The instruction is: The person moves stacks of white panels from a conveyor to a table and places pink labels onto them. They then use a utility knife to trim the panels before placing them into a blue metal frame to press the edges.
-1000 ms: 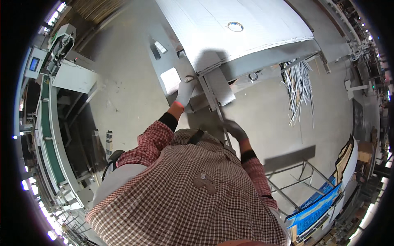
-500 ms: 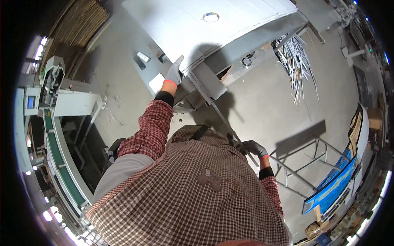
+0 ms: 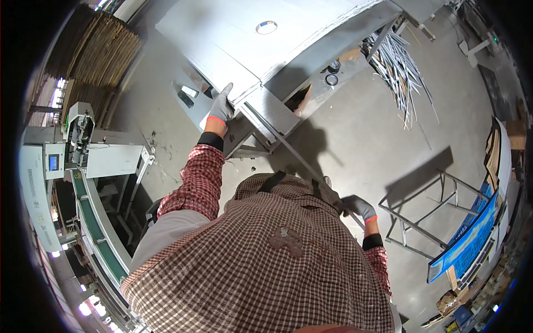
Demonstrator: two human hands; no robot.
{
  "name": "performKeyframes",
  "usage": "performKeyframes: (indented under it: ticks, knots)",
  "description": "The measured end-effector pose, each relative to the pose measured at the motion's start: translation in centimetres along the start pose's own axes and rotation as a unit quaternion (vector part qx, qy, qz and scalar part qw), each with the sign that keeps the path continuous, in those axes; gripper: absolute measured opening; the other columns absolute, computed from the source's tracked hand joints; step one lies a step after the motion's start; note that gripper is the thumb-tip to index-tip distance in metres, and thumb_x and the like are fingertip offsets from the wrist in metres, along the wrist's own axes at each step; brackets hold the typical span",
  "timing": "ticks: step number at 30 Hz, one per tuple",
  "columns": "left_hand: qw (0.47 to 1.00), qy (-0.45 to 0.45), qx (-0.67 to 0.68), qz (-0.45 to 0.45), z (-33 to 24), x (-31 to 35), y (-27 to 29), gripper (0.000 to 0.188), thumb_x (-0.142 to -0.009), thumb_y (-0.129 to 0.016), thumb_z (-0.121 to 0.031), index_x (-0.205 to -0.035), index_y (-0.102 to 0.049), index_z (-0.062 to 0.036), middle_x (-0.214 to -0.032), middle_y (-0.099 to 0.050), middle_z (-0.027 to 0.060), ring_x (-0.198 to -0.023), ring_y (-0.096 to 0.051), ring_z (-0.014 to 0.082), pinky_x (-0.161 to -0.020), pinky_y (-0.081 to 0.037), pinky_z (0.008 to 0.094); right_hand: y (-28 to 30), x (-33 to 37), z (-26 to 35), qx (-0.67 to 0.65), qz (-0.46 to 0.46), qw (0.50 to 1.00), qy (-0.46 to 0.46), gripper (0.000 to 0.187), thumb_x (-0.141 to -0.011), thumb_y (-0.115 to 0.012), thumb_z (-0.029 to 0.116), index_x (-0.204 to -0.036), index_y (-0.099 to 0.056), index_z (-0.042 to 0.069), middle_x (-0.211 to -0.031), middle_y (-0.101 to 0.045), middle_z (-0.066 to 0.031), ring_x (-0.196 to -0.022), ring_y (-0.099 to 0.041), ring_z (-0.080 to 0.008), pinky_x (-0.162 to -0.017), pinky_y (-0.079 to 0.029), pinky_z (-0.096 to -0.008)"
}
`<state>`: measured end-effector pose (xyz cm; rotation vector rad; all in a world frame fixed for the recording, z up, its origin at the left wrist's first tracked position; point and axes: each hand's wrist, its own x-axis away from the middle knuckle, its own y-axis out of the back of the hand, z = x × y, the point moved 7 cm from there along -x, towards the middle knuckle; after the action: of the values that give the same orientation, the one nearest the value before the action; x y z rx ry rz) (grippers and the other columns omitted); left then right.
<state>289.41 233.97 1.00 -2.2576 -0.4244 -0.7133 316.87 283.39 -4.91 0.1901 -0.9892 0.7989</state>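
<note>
My left hand (image 3: 223, 106), in a grey glove with a red cuff, holds the near left corner of a white board (image 3: 216, 50) lying on a table. Its thumb lies over the edge, and the other fingers are mostly hidden underneath. From beside that corner, a long thin strip (image 3: 297, 157) slants down toward my right side. Lower right, my right hand (image 3: 360, 207), gloved alike, has its fingers curled round the strip near its lower end. A round roll or ring (image 3: 266, 27) rests on top of the board.
Many thin strips (image 3: 397, 75) lie bundled beyond the table. Dark rolls (image 3: 331, 79) sit on a shelf below it. A metal frame stand (image 3: 408, 223) is at right, near blue panels (image 3: 466, 244). At left are a green belt conveyor (image 3: 95, 222) and stacked cardboard (image 3: 100, 50).
The view has turned slightly, so the surroundings have shifted. My right hand is a little farther right, still on the strip. The left hand stays at the board's corner.
</note>
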Motion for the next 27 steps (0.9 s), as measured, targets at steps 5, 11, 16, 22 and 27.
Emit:
performKeyframes:
  ticks: [5, 11, 16, 22, 27]
  knots:
    - [0.998, -0.060, -0.008, 0.018, 0.1, -0.3, -0.8, 0.042, -0.084, -0.065, -0.019, -0.121, -0.048, -0.0044, -0.113, -0.060, 0.0123, -0.099, -0.061, 0.0274, -0.082, -0.053, 0.0420, -2.8, -6.5, 16.4, 0.288, -0.100, 0.923, 0.235, 0.034, -0.087, -0.058, 0.033, -0.078, -0.066, 0.000, -0.066, -0.062, -0.0101, -0.056, -0.053, -0.0180, -0.056, -0.043, -0.0300]
    - [0.991, -0.107, -0.077, -0.034, -1.5, -2.3, 4.4, 0.046, -0.082, -0.068, -0.014, -0.120, -0.044, -0.0043, -0.101, -0.061, 0.0090, -0.085, -0.063, 0.0231, -0.068, -0.054, 0.0348, -4.2, -15.6, 19.9, -0.102, -0.080, 0.941, 0.312, 0.030, -0.083, -0.063, 0.025, -0.100, -0.066, 0.001, -0.086, -0.067, -0.0043, -0.080, -0.057, -0.0148, -0.072, -0.046, -0.0302]
    - [0.988, -0.117, -0.087, -0.056, 1.4, -1.6, 0.6, 0.042, -0.080, -0.072, -0.025, -0.111, -0.051, -0.0043, -0.087, -0.058, 0.0054, -0.068, -0.059, 0.0178, -0.056, -0.050, 0.0313, -1.7, -9.9, 7.6, 0.205, 0.007, 0.972, 0.115, 0.032, -0.083, -0.063, 0.028, -0.101, -0.066, 0.002, -0.086, -0.067, -0.0064, -0.079, -0.058, -0.0141, -0.077, -0.047, -0.0303]
    - [0.975, -0.131, -0.149, -0.100, 0.3, -1.5, 4.7, 0.042, -0.076, -0.072, -0.044, -0.085, -0.059, -0.0055, -0.061, -0.047, 0.0009, -0.046, -0.043, 0.0117, -0.042, -0.037, 0.0276, -5.7, -12.7, 23.5, 0.050, -0.006, 0.984, 0.173, 0.025, -0.090, -0.053, 0.021, -0.101, -0.061, 0.000, -0.088, -0.064, -0.0054, -0.069, -0.057, -0.0151, -0.068, -0.048, -0.0303]
    - [0.929, -0.109, -0.303, -0.180, -0.2, 0.1, 3.1, 0.051, -0.072, -0.071, -0.054, -0.073, -0.058, -0.0038, -0.059, -0.046, 0.0020, -0.047, -0.043, 0.0140, -0.044, -0.036, 0.0280, -5.3, -16.3, 23.0, -0.129, 0.052, 0.974, 0.180, 0.037, -0.086, -0.061, 0.032, -0.101, -0.059, -0.001, -0.085, -0.063, -0.0075, -0.069, -0.057, -0.0147, -0.064, -0.047, -0.0291]
